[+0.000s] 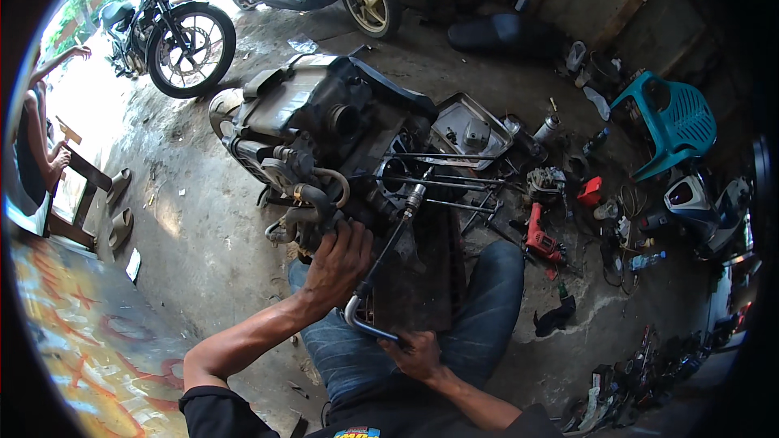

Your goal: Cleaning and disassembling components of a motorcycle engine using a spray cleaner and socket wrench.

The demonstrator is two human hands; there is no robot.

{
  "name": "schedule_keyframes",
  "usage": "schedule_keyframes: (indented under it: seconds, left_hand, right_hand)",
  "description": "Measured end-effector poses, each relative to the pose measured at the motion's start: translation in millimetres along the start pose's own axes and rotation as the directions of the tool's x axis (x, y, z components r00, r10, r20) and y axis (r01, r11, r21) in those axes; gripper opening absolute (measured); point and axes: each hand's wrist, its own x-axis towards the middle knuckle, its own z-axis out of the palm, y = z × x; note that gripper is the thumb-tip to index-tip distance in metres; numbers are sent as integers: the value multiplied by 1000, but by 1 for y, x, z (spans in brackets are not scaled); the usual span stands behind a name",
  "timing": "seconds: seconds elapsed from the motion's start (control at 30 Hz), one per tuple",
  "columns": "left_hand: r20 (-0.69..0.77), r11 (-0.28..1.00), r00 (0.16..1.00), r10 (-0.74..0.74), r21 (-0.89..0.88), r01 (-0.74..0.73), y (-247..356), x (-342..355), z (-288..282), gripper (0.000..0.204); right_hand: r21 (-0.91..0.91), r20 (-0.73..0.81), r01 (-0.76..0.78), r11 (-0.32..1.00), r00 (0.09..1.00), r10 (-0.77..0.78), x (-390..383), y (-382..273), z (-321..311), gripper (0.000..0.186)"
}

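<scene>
In front of my knees sits a greasy scooter engine (300,105) with a black casing, hoses and a round intake. My left hand (339,258) is closed over its near side, just below a curved hose (312,195); the fingertips' exact hold is hidden. A long L-shaped socket wrench (381,258) slants from the engine's right side back toward my lap. Around its bent handle end, my right hand (414,354) is wrapped. The wrench's far end, with a silver socket (415,196), meets the engine beside several long studs (454,181).
To the right lie a metal tray (471,131) with parts, a red power drill (540,235) and a cylinder part (545,182). A teal plastic chair (669,122) stands beyond. Motorcycles (191,49) are parked at the back; a person's legs (40,146) show at far left.
</scene>
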Motion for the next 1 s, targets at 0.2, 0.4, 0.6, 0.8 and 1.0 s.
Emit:
schedule_keyframes:
  seconds: [0.2,0.4,0.6,0.8,1.0]
  left_hand:
    - [-1,999,1000,-23,-43,23,-3,-4,2,38]
    - [32,972,993,116,-210,-107,-20,-5,-12,39]
    - [366,920,926,90,-387,63,-38,23,-54,37]
    - [473,920,867,155,-389,48,-49,38,-72,38]
    - [30,891,999,21,-454,-5,-44,8,-67,30]
  right_hand:
    - [31,-27,1,1000,1000,0,0,-3,7,34]
    - [38,18,-41,998,999,40,-1,5,5,33]
    - [73,-25,-39,997,999,41,2,3,15,32]
    - [23,-63,-6,1000,998,7,0,9,25,31]
    - [31,-100,23,999,995,-20,4,5,23,31]
